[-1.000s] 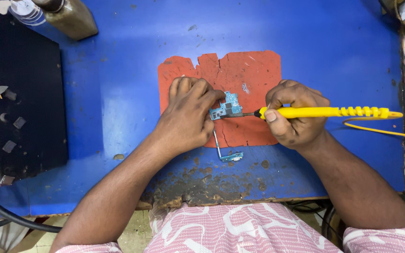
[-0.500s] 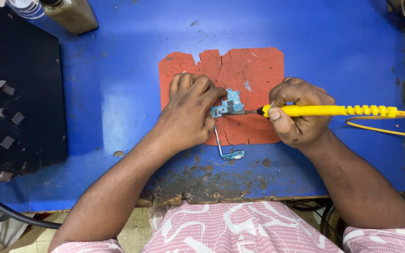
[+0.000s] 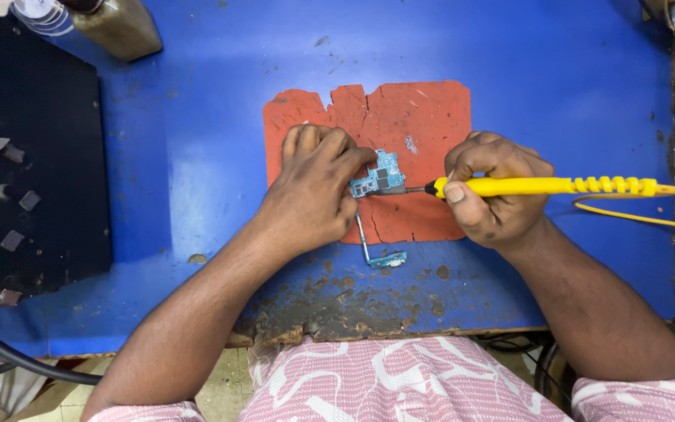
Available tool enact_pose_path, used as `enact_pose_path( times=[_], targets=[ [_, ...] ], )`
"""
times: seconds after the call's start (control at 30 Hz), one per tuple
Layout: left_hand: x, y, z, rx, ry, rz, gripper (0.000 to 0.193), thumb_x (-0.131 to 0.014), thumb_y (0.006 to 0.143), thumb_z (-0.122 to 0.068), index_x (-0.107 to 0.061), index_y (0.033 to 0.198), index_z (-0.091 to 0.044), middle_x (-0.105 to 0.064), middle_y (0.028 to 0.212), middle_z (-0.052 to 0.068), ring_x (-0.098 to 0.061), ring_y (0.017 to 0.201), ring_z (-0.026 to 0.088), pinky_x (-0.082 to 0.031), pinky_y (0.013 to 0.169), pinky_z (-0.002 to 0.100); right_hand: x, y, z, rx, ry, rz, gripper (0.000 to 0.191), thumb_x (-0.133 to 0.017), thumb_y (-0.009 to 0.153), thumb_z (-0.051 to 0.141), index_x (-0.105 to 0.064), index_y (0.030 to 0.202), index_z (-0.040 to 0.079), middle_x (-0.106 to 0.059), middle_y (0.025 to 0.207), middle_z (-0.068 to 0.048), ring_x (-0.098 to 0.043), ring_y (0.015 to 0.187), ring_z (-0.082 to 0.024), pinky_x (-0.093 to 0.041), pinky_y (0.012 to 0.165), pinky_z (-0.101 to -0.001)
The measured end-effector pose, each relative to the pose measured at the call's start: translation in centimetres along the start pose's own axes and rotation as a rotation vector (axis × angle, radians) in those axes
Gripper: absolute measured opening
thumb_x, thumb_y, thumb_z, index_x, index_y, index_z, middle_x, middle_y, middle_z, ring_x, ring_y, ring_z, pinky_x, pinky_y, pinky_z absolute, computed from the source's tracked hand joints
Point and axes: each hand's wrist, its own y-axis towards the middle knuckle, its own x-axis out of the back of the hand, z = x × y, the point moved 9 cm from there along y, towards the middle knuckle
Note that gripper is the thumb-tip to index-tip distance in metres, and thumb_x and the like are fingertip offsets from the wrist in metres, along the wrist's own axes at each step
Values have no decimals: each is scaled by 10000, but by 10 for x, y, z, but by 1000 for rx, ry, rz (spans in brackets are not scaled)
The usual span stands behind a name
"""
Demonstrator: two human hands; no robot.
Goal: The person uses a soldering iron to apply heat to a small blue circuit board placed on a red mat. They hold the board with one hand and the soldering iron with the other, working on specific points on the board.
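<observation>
My left hand (image 3: 314,191) pins a small blue circuit board (image 3: 378,176) against a torn red mat (image 3: 400,117) on the blue table (image 3: 197,156). A thin flex strip with a small blue connector piece (image 3: 387,259) trails from the board toward me. My right hand (image 3: 490,191) grips a yellow-handled soldering iron (image 3: 556,186). Its metal tip touches the board's right edge. The iron's yellow cord (image 3: 642,219) runs off to the right.
A black box-shaped unit (image 3: 41,156) with small parts on it fills the left side. A brown bottle (image 3: 115,27) stands at the far left. The table's near edge (image 3: 337,312) is scorched and worn. A black hose (image 3: 17,359) lies at the lower left.
Both hands hold nearly the same positions; the view has shifted slightly.
</observation>
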Motion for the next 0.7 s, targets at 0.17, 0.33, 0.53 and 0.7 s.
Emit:
enact_pose_path(
  times=[0.17, 0.33, 0.53, 0.7],
  targets=[
    [-1, 1, 0, 2, -1, 5, 533, -652, 690, -15, -679, 1222, -39, -551, 1094, 117, -493, 1164, 329, -304, 1122, 515, -2, 0, 0, 0, -28, 21, 150, -660, 1010, 88, -531, 963, 28, -606, 785, -58, -627, 648, -153, -512, 599, -279],
    [-2, 0, 1, 19, -7, 16, 532, -649, 693, -9, -682, 1224, -39, -552, 1098, 119, -488, 1160, 327, -306, 1123, 511, -2, 1, 1, -2, -14, 14, 145, -660, 1007, 78, -531, 959, 33, -602, 777, -56, -633, 648, -153, -510, 592, -278],
    [-1, 1, 0, 9, 1, 12, 529, -655, 685, -14, -682, 1212, -41, -553, 1098, 115, -490, 1174, 326, -299, 1128, 521, -3, 1, 2, 4, -26, 25, 149, -657, 1014, 80, -525, 968, 27, -601, 783, -53, -638, 658, -157, -516, 603, -280],
    [-1, 1, 0, 12, -3, 13, 534, -659, 685, -20, -680, 1219, -41, -552, 1102, 120, -490, 1167, 333, -302, 1121, 520, -2, 1, 2, -1, -28, 22, 151, -662, 1011, 81, -529, 955, 33, -600, 780, -57, -634, 650, -157, -514, 600, -282]
  ],
)
